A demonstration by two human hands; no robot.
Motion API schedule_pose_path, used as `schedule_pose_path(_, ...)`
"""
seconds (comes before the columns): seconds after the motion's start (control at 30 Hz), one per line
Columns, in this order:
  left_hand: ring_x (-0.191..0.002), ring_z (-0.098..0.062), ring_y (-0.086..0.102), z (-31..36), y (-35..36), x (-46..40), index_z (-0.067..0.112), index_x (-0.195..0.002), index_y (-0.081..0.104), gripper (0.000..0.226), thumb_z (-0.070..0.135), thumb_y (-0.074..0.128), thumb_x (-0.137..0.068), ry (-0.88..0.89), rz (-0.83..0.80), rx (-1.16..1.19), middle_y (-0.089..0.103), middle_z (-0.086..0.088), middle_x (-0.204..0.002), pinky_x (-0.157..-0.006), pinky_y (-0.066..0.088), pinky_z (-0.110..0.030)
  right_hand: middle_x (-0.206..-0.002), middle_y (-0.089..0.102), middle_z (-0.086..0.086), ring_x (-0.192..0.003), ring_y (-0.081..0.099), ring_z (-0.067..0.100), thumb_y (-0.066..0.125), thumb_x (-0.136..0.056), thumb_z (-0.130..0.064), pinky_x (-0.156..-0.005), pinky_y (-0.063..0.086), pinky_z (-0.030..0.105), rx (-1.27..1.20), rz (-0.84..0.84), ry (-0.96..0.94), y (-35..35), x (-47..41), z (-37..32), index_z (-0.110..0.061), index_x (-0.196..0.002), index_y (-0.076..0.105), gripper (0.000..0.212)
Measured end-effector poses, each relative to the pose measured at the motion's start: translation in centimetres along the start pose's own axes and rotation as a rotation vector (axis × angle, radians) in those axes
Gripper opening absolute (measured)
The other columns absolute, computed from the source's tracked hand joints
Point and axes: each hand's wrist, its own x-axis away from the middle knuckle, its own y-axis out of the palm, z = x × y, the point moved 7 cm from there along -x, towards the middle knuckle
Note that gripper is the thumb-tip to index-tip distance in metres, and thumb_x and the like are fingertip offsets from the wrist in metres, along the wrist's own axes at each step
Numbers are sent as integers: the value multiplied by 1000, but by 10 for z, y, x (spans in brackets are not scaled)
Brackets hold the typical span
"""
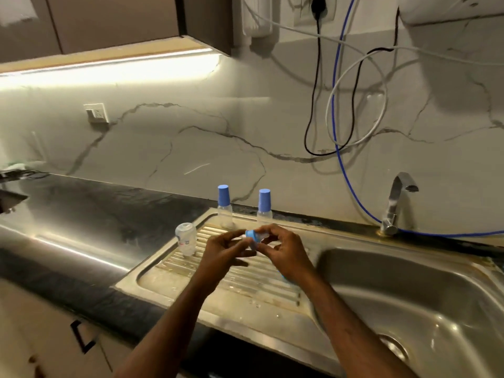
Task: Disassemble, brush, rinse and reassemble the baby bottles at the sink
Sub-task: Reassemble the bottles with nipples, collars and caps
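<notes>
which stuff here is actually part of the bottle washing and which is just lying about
Part of the job:
- blue collar piece, held between left hand and right hand
- two blue-capped bottles at the back of the drainboard
- open clear bottle on the drainboard's left edge
- drainboard, sink basin, tap

Just there:
- hanging cables
- wall socket
- black countertop

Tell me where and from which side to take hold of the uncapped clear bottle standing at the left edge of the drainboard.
Grip the uncapped bottle around its clear body, probably from its left or front. It stands upright and apart at the edge of the drainboard, with open counter on its left. The left hand is nearest, but both hands are now busy with the blue cap piece.
</notes>
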Motion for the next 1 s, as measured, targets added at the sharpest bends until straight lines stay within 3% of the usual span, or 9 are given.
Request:
schedule_pose_path(0.07, -74, -20, 71, 10, -51, 1, 9, -106, 73, 37, 35, 77, -79, 108, 295, -176, 75, -5, -84, -54, 52, -24, -109, 68, -10, -87, 66, 1, 82, -82, -18, -71, 49, 10, 39, -28, -1, 26, -11, -4, -22, -114, 68, 35)
schedule_pose_path(0.13, -66, -11, 64, 9, -106, -2, 14, -94, 73, 45, 49, 83, -68, 139, 580, -337, 69, 0, -74, -59, 53, -28, -110, 66, -5, -86, 65, 2, 82, -81, -12, -71, 47, 7, 75, -57, 3, 50, -20, -4, -21, -118, 65, 42)
schedule_pose_path(0.2, -83, -14, 66, -2, -149, -10, 20, -105, 68, 59, 56, 88, -63, 71, 693, -475, 69, -1, -94, -73, 57, -36, -113, 63, -3, -89, 64, 6, 81, -82, -13, -71, 47, 7, 128, -93, 22, 72, -26, 1, -20, -122, 64, 44)
schedule_pose_path(0.3, -121, -27, 55, -29, -185, -33, 24, -138, 52, 91, 53, 91, -62, -60, 607, -661, 50, -11, -137, -98, 50, -42, -118, 59, -3, -95, 63, 9, 79, -84, -17, -76, 50, 10, 206, -141, 65, 94, -28, 11, -21, -122, 64, 41)
schedule_pose_path(0.43, -142, -35, 34, -58, -194, -65, 29, -157, 30, 109, 50, 89, -68, -149, 396, -778, 32, -13, -156, -114, 36, -54, -119, 56, -4, -95, 60, 6, 79, -83, -17, -75, 48, 9, 260, -145, 106, 100, -26, 21, -23, -118, 65, 38)
schedule_pose_path(0.67, -106, -27, 63, -67, -179, -78, 23, -134, 51, 71, 42, 86, -75, -152, 450, -756, 65, -8, -122, -90, 56, -44, -104, 65, -11, -89, 63, 2, 80, -82, -23, -71, 47, 9, 251, -131, 124, 67, -21, 27, -27, -113, 66, 34)
schedule_pose_path(0.77, -95, -28, 65, -53, -135, -72, 15, -119, 48, 64, 28, 91, -72, -50, 527, -418, 63, -11, -112, -79, 58, -43, -103, 68, -11, -85, 65, 2, 79, -84, -21, -70, 48, 9, 155, 3, 140, 27, -19, 29, -29, -114, 66, 33)
schedule_pose_path(0.87, -94, -32, 69, -46, -60, -73, 9, -120, 42, 63, 9, 86, -76, -8, 350, 16, 60, -16, -112, -80, 62, -46, -106, 70, -1, -85, 68, 11, 74, -89, -14, -73, 58, 31, -24, 160, 211, -22, -12, 47, -30, -111, 67, 28)
schedule_pose_path(1.0, -96, -26, 70, -37, 36, -68, 14, -119, 53, 48, 19, 81, -81, 108, 223, 68, 65, -12, -111, -70, 60, -29, -115, 67, 11, -83, 68, 17, 61, -95, 0, -66, 57, 32, -345, 335, 280, -80, 13, 69, -18, -116, 66, 29)
